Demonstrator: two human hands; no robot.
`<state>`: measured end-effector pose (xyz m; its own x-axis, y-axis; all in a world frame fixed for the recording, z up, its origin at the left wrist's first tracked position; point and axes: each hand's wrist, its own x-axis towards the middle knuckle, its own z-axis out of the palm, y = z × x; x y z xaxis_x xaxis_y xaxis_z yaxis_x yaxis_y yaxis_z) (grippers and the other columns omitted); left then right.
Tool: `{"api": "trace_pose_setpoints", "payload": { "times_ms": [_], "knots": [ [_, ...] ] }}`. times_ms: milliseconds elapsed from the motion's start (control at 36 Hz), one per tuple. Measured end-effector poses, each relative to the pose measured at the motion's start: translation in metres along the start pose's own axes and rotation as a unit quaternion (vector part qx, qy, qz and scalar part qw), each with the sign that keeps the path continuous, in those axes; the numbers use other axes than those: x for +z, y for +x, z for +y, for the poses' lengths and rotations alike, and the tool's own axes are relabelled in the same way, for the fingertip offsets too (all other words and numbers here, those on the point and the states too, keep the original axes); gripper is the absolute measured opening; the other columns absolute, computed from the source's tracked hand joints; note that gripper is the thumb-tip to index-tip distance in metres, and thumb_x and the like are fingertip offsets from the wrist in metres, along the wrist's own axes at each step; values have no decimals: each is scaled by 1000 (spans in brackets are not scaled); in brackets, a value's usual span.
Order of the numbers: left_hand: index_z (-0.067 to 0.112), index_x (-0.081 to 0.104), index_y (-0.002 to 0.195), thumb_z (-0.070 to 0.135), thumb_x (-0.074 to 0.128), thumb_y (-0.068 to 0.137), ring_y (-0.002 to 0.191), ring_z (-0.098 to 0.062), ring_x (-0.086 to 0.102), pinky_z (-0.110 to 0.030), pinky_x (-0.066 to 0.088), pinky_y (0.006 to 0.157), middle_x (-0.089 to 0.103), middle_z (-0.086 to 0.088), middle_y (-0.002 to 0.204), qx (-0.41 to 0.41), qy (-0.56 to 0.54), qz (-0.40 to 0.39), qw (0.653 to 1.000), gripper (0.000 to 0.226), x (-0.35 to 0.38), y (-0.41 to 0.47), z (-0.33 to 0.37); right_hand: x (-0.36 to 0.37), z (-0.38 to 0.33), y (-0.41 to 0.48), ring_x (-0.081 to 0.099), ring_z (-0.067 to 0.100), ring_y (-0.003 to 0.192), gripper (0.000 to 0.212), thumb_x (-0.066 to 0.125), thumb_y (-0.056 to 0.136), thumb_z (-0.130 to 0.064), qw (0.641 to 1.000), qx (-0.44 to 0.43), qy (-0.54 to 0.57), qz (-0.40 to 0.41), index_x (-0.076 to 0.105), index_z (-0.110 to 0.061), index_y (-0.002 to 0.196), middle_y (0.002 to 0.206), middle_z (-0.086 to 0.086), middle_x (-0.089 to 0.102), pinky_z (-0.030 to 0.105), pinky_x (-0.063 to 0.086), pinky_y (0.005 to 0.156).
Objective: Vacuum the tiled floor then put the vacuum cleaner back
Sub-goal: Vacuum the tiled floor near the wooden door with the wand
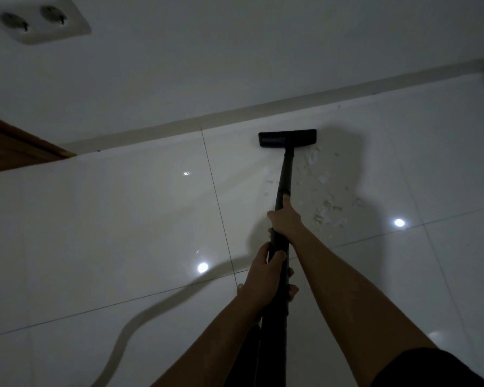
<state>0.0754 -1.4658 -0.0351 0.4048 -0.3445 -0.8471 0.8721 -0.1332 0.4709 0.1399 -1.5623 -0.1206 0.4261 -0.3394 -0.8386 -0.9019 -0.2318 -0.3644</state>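
A black vacuum wand (285, 174) runs from my hands to a flat black floor head (287, 138), which rests on the glossy white tiled floor (123, 219) close to the wall's skirting. My right hand (285, 219) grips the wand further down its length. My left hand (264, 270) holds it nearer my body. Pale scraps of debris (323, 191) lie scattered on the tile just right of the wand, behind the head. My bare feet show partly under the wand.
A white wall (235, 65) with a double socket (39, 19) stands ahead. A brown wooden door frame (14, 146) is at the left. A pale hose or cable (140, 317) curves over the floor at lower left. Ceiling lights glare off the tiles.
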Motion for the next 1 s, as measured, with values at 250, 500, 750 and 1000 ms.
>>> {"api": "trace_pose_setpoints", "payload": {
  "times_ms": [250,500,750,1000],
  "knots": [
    [20,49,123,20,41,98,46,-18,50,-22,43,41,51,-13,74,-7,-17,16,1000,26,-17,-37,-45,33,33,-40,57,27,79,75,44,93,-11,1000,2,19,-4,1,-24,153,118,23,55,36,53,79],
    [18,46,121,15,38,99,46,-18,46,-20,42,38,48,-14,75,21,-8,-1,1000,23,-31,-86,-89,61,76,-82,57,22,75,72,44,94,-10,998,-16,53,4,4,-23,153,121,25,51,40,56,75],
    [16,42,128,16,35,101,52,-19,45,-19,42,38,46,-13,79,14,1,-8,1000,28,-31,-108,-130,76,118,-105,43,11,61,65,43,94,-6,994,-38,101,-5,13,-20,151,138,28,43,24,42,54],
    [10,44,124,15,34,100,51,-19,44,-18,41,36,45,-13,78,1,-2,1,1000,26,-13,-124,-163,80,160,-115,44,11,63,63,44,95,-9,995,-26,98,-20,16,-23,150,113,17,45,24,45,56]
  ]
}}
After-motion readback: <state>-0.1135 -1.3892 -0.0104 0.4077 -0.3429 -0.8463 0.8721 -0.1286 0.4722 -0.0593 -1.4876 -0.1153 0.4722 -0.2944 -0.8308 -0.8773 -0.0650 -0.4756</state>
